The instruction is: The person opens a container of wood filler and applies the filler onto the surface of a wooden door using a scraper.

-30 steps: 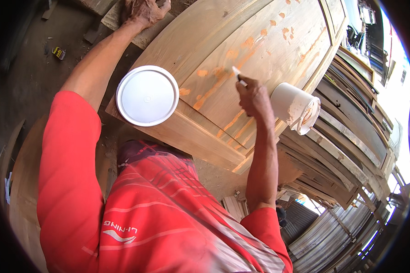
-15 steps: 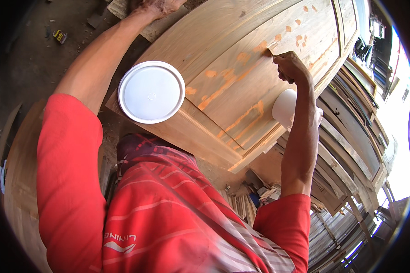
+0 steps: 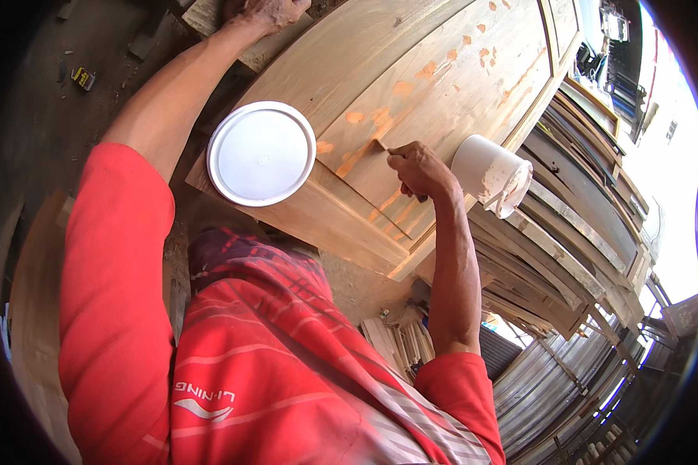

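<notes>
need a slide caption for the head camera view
The right hand holds a small bladed tool at an orange-patched wooden panel, with a white lid and white bucket nearby.

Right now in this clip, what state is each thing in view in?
Panel door: lying flat, partly filled
Orange filler: patches and streaks; wet or dry unclear
Putty knife: gripped, blade at the door
Right hand: closed around the knife
Left hand: partly cropped, grip unclear
White bucket: open, smeared mouth
Round white lid: face unsmeared
Boards: stacked
</notes>
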{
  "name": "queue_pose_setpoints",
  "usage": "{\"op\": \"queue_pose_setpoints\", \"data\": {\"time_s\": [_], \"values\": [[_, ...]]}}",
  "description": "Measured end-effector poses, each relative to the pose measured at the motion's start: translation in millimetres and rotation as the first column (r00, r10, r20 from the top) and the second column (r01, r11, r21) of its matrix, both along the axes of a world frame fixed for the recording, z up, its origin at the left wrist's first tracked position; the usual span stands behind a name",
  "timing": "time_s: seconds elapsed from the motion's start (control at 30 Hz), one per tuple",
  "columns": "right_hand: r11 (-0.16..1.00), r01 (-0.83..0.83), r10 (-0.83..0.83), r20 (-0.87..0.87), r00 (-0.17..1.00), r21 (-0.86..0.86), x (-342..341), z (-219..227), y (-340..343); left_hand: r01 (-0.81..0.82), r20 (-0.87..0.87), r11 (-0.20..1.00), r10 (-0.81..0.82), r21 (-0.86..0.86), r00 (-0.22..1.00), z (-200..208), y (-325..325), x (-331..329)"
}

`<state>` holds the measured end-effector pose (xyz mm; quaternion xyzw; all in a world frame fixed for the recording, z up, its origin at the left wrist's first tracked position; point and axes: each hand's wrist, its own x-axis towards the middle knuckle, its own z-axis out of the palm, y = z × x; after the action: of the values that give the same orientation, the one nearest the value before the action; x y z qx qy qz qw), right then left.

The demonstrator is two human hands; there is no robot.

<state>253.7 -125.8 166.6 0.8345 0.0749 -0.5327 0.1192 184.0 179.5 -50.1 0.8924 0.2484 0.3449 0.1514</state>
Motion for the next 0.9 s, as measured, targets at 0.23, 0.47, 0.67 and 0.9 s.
{"op": "queue_pose_setpoints", "data": {"time_s": [0.23,0.47,0.67,0.9], "values": [[0.981,0.036,-0.084,0.253,0.964,0.191,105,10,-20,0.028,-0.061,0.999,-0.027,0.024,0.998,8,-4,-4],[0.982,0.018,-0.060,0.217,0.974,0.188,212,-17,-3,0.003,-0.334,1.000,-0.007,-0.011,0.942,19,-6,5],[0.995,-0.055,0.043,0.124,0.991,0.089,127,-10,-2,0.006,-0.328,0.999,-0.017,-0.036,0.945,25,-3,6],[0.981,0.007,-0.036,0.148,0.988,0.194,115,-3,3,-0.008,-0.348,0.999,-0.009,-0.049,0.938,20,-3,-6]]}}
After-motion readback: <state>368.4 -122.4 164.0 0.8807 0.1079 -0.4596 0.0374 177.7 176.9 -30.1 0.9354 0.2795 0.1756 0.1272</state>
